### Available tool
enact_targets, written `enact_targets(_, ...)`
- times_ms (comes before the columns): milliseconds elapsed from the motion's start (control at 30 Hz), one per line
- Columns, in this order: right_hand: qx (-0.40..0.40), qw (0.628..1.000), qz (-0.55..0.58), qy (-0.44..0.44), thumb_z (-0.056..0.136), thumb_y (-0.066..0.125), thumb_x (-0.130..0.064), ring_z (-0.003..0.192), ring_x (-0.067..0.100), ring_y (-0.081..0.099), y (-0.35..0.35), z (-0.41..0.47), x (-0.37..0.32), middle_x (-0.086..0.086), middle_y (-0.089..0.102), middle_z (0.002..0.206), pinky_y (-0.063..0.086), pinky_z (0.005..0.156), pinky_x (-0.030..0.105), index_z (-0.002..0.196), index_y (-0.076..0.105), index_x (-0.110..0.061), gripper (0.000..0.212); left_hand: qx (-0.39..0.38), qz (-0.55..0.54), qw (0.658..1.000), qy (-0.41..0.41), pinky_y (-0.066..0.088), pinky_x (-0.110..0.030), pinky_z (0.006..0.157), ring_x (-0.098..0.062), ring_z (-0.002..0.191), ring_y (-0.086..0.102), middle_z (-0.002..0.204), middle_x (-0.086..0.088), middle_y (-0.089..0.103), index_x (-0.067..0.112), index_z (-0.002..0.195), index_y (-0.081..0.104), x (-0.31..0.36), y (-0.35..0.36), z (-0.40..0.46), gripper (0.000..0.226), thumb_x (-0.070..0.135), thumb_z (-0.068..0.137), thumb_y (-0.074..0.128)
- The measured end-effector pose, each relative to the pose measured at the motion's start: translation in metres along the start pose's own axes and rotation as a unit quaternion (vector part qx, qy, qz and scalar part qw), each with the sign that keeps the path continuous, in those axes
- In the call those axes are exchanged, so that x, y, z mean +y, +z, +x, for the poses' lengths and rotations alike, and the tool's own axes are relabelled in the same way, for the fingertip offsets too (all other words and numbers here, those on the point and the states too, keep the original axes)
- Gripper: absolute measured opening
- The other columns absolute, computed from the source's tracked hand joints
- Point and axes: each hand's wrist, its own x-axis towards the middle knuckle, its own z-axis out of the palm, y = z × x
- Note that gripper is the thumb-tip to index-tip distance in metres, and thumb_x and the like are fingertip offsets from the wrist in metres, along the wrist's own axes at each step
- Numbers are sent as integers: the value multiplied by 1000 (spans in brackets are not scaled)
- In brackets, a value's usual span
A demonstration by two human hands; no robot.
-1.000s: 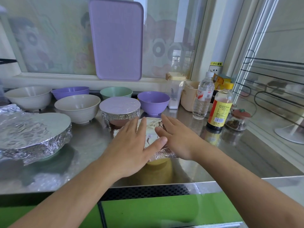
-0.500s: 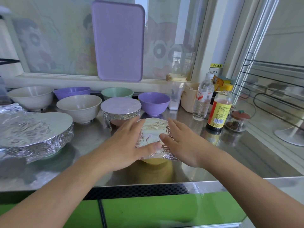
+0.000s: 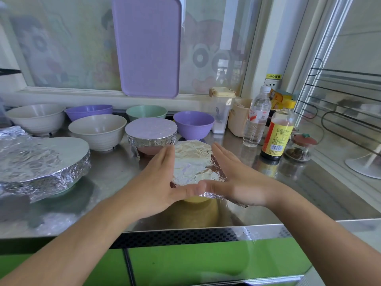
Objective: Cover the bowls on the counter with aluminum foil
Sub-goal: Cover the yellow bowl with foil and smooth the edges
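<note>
A small yellow bowl (image 3: pixel 194 200) stands near the counter's front edge with crinkled aluminum foil (image 3: pixel 191 162) over its top. My left hand (image 3: pixel 158 178) presses the foil at the bowl's left side and my right hand (image 3: pixel 233 178) presses it at the right side. Their fingers are straight and the thumbs meet at the near rim. Behind it, a pink bowl (image 3: pixel 151 131) wears a smooth foil cover. A large foil-wrapped dish (image 3: pixel 41 159) sits at the left. Uncovered bowls stand behind: two cream (image 3: pixel 97 131) (image 3: pixel 37 118), two purple (image 3: pixel 88 111) (image 3: pixel 193 122), one green (image 3: pixel 146 112).
A water bottle (image 3: pixel 256 118), a yellow-capped sauce bottle (image 3: pixel 278 133) and a small glass jar (image 3: pixel 301 145) stand at the right. A beige container (image 3: pixel 239 118) sits by the window. A purple tray (image 3: pixel 147 46) leans on the glass. The steel counter edge (image 3: pixel 185 228) runs below my hands.
My hands slid off the top of the foil and out to the bowl's sides. The foil's top is now exposed, and the thumbs have come together at the near rim.
</note>
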Motion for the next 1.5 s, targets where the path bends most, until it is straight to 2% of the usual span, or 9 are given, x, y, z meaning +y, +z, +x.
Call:
enact_targets(133, -1, 1000, 1, -2, 75, 57, -83, 158, -1, -13, -1, -1, 1, -24, -18, 170, 6, 130, 33, 165, -17, -35, 126, -1, -5, 1000, -7, 29, -34, 123, -3, 156, 15, 171, 23, -11, 23, 164, -19, -1, -1, -1, 162, 115, 42, 36)
enact_targets(433, 4, 1000, -6, 1, 85, 76, -64, 157, 0, 2, -7, -4, 2, -22, -3, 173, 13, 123, 23, 166, -15, -34, 126, 10, -22, 1000, 7, 31, -27, 118, -1, 153, 22, 170, 26, -8, 24, 165, -18, -1, -1, -4, 156, 104, 49, 49)
enact_targets(800, 4, 999, -39, -11, 81, 81, -62, 153, -9, -10, 1, -5, 8, -27, -20, 169, 5, 123, 22, 165, -22, -30, 137, 3, -55, 998, 25, 25, -34, 127, -6, 156, 17, 166, 30, -13, 27, 163, -21, -9, -1, -5, 154, 101, 53, 56)
enact_targets(900, 3, 1000, 24, -19, 85, 72, -68, 152, -12, -12, -6, -6, 11, -31, -20, 167, 5, 125, 25, 166, -15, -39, 122, 21, -40, 999, 12, 10, -36, 131, -1, 158, -9, 169, 23, -21, 29, 163, -22, -1, -5, -8, 159, 109, 46, 50)
enact_targets(1033, 52, 992, 118, -9, 104, 47, -63, 152, -13, -9, 1, -1, 12, -30, -7, 169, 1, 128, 28, 167, 0, -43, 81, 75, -72, 995, 0, 14, -29, 125, 5, 154, 0, 172, 20, -5, 28, 166, -7, 15, -4, -5, 141, 108, 59, 37)
enact_targets(1200, 45, 997, 64, 17, 111, 38, -53, 148, -14, 3, 8, -3, 9, -27, 5, 167, 8, 116, 15, 167, -4, -37, 72, 85, -66, 994, -3, 19, -20, 110, -1, 151, 15, 155, 19, 20, 23, 163, 9, 15, 10, 0, 109, 84, 82, 51)
enact_targets(1300, 84, 996, 20, 23, 111, 37, -53, 152, 6, 26, -4, 4, 0, -14, 23, 170, 22, 108, 23, 168, 4, -38, 67, 66, -63, 996, -9, 20, -21, 113, 1, 151, 15, 163, 18, 16, 22, 165, 5, 10, 8, 4, 110, 78, 85, 55)
enact_targets(1400, 117, 992, -35, -11, 112, 38, -50, 159, 9, 17, -9, 25, -4, -11, 17, 175, 16, 116, 20, 169, 18, -28, 65, 30, -58, 998, -8, 19, -22, 114, 5, 150, 11, 167, 20, 9, 25, 167, 0, 10, 2, 7, 111, 78, 87, 56)
enact_targets(1500, 69, 996, -39, -32, 113, 37, -41, 147, 23, 44, -4, 47, -4, -1, 50, 158, 33, 121, 30, 155, 47, -20, 47, 17, -54, 998, -5, 16, -30, 126, 2, 156, 4, 171, 21, 1, 23, 168, -3, 5, 1, 11, 126, 91, 75, 48)
